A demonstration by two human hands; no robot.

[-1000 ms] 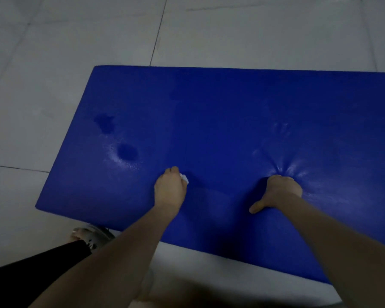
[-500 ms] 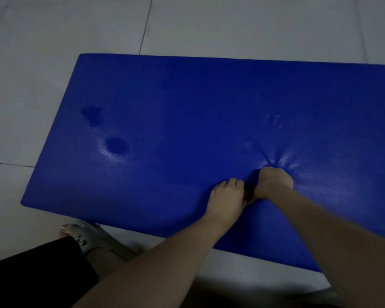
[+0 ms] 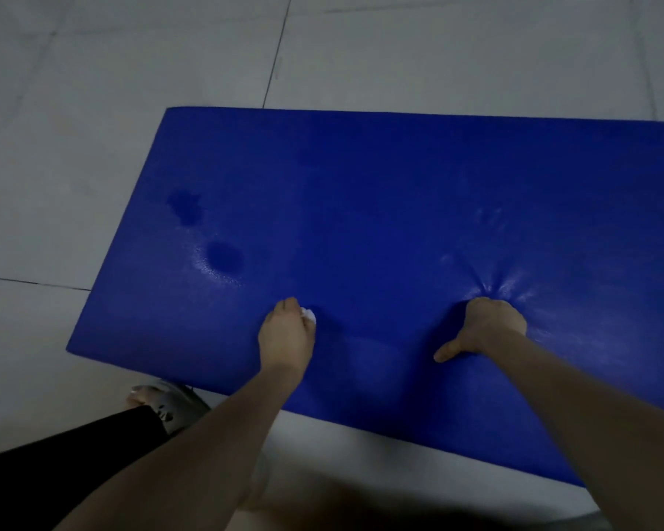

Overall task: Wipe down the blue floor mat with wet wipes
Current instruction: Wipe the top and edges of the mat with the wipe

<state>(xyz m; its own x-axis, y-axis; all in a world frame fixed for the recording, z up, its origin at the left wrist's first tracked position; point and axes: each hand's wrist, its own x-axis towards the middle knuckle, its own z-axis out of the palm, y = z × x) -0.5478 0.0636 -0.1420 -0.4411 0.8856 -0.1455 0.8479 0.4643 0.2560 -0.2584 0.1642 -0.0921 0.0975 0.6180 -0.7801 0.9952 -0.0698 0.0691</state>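
Observation:
The blue floor mat (image 3: 380, 193) lies flat on the tiled floor and fills most of the view. My left hand (image 3: 286, 335) grips a small white wet wipe (image 3: 309, 315) and presses it onto the mat near its front edge. To the right, my right hand (image 3: 483, 327) leans on the mat with curled fingers and the thumb stretched out; the padding dents and creases around the knuckles. It holds nothing that I can see. Two dark wet patches (image 3: 225, 256) sit left of the wipe.
Pale grey floor tiles (image 3: 131, 70) surround the mat on the left, the far side and the near side. My leg in black trousers (image 3: 66, 454) and a foot in a grey sandal (image 3: 169, 404) stand on the floor just off the mat's front left edge.
My left hand slid the wipe right until it met my right hand, then back left to about where it started. My right hand kept its place on the mat.

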